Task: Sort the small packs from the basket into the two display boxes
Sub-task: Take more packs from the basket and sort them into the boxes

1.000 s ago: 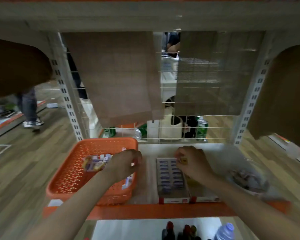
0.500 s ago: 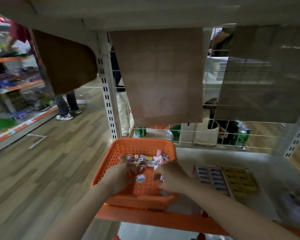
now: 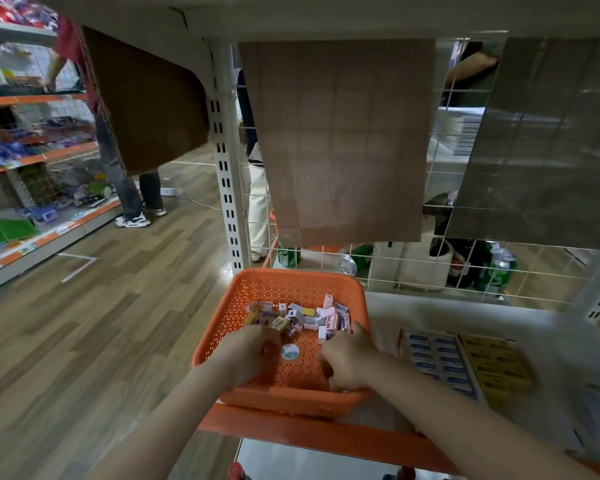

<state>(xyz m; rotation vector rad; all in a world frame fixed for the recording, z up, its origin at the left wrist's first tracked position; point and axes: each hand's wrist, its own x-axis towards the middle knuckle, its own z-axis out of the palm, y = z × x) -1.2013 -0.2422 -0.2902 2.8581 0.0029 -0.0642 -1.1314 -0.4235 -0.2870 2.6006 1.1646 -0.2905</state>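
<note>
In the basket (image 3: 293, 276), left hand (image 3: 246, 355) and right hand (image 3: 347, 362) pick packs (image 3: 303, 315), curled fingers' grip unclear; next, boxes (image 3: 465, 363) at three o'clock.

This is a shop aisle. Metal racks with slotted uprights (image 3: 227, 174), orange shelf edges (image 3: 309, 433) and wire mesh backs (image 3: 413, 271) stand on a wood-patterned floor (image 3: 101, 306). The rack at left (image 3: 32, 157) is crowded with packaged goods. Display boxes (image 3: 440, 362) sit on the near shelf, green cans (image 3: 497, 271) stand behind the mesh, and another person (image 3: 132, 192) stands in the aisle.
</note>
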